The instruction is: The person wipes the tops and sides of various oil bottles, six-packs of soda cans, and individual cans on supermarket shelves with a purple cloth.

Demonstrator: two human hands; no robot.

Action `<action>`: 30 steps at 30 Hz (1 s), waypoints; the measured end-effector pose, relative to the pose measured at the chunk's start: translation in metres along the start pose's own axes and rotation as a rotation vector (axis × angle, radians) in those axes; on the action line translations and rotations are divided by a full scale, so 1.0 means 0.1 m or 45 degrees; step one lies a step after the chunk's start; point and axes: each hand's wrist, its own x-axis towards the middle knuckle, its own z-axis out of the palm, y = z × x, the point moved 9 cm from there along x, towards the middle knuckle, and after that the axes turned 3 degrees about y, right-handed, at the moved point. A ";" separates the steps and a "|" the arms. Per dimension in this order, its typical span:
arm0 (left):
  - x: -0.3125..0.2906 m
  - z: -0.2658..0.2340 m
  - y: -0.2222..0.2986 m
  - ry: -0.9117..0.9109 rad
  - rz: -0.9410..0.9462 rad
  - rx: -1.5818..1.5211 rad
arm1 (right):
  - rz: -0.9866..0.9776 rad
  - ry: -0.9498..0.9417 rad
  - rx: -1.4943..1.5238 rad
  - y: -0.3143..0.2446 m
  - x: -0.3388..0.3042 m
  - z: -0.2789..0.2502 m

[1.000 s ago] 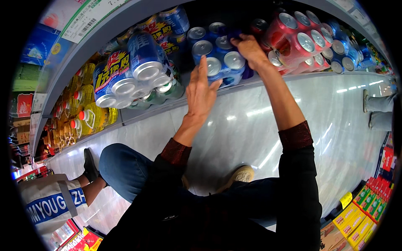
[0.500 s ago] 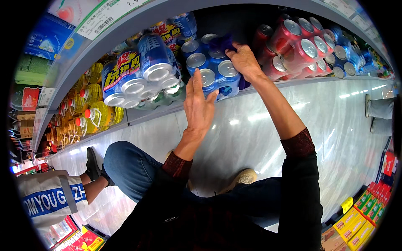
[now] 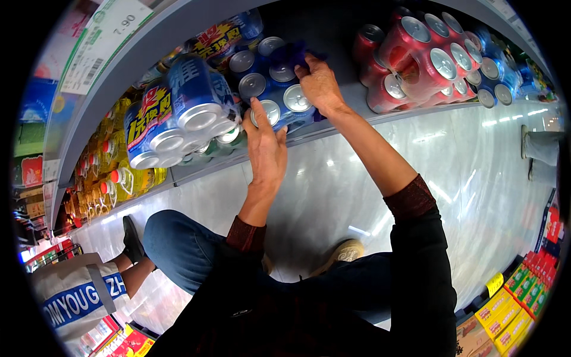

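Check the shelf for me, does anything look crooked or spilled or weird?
The leftmost blue pack looks tipped: its can ends face the aisle, while the middle blue pack stands lids up. A crumpled purple thing on the middle pack also looks odd; I can't tell what it is. I see no spill.

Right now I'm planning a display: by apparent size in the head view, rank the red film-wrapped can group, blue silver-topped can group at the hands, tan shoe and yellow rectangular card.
Red film-wrapped can group
Blue silver-topped can group
Tan shoe, visible part
Yellow rectangular card
Nearness may skew this.
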 end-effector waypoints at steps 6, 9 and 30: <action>0.00 0.01 0.18 -0.154 0.077 0.267 | 0.098 -0.057 0.350 0.26 0.14 0.04; 0.10 -0.16 0.68 -0.164 0.197 0.192 | 0.124 0.178 0.663 0.44 0.30 -0.45; 0.60 0.57 0.55 -0.165 0.507 0.825 | -0.310 0.475 -1.017 0.59 2.25 0.39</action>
